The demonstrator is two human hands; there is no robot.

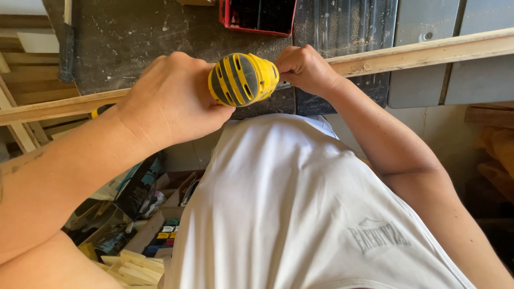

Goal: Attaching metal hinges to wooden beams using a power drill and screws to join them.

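Note:
My left hand is wrapped around the grip of a yellow and grey power drill, whose rear end faces me. My right hand sits just right of the drill's front, fingers closed and pinched against a long pale wooden strip that runs across the dark, dusty workbench. The drill's tip is hidden behind its body and my right hand. My white shirt fills the lower middle of the view.
A red bin stands at the bench's far edge. Grey metal panels lie at the right. Under the bench at the left are cardboard boxes, wood offcuts and stacked timber.

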